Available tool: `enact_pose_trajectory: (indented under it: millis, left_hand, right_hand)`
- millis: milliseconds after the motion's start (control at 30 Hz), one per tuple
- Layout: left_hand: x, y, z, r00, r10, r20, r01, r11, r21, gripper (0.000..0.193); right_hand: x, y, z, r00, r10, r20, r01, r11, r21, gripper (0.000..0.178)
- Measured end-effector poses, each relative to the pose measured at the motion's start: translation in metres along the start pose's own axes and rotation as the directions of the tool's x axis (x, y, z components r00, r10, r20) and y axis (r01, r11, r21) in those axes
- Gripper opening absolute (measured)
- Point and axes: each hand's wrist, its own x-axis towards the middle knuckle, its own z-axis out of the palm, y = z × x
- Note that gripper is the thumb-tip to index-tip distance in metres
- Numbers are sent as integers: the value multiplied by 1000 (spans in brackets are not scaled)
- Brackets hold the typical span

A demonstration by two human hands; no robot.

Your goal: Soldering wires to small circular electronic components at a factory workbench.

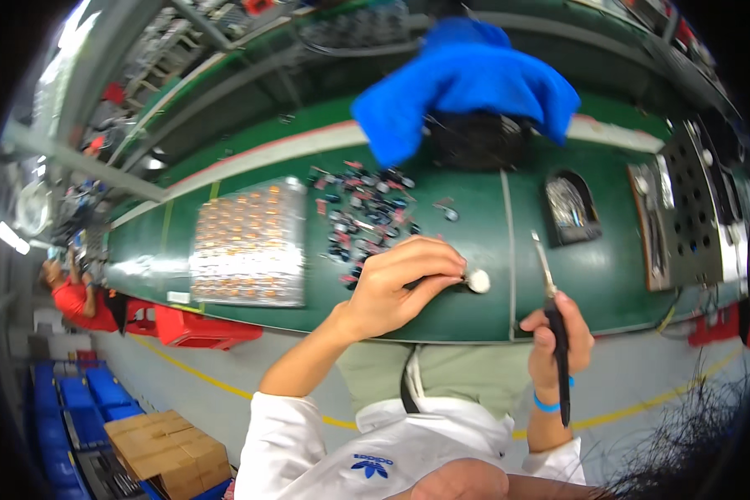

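My left hand [408, 279] is closed, with thumb and fingertips pinching the edge of a small round part [478, 282] that has a white face and a dark rim. This part is held just above the green bench top [467, 321]. Further right, my right hand [565, 337] wraps round the black handle of what looks like a soldering iron [556, 333]. Its slim metal shaft points away from me, and the tip is apart from the round part. Beyond my left hand lies a loose heap of small black parts with reddish pieces [367, 208].
A clear plastic tray [250, 246] with rows of orange-coloured pieces lies left. A black bin [571, 208] of small metallic pieces stands right, before a perforated metal box [696, 208]. A blue cloth [475, 79] drapes over a dark object. Another person [87, 304] sits far left.
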Motion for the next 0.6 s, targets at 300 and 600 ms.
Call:
enact_pose_trajectory:
  millis: [300, 600]
  left_hand:
    - [34, -79, -203, 862, -337, -378, 445, 859, 251, 18]
    - [90, -217, -232, 924, -353, -148, 251, 267, 930, 38]
  right_hand:
    - [12, 6, 18, 996, -74, 43, 73, 997, 20, 49]
    - [16, 5, 22, 987, -155, 50, 156, 988, -20, 39]
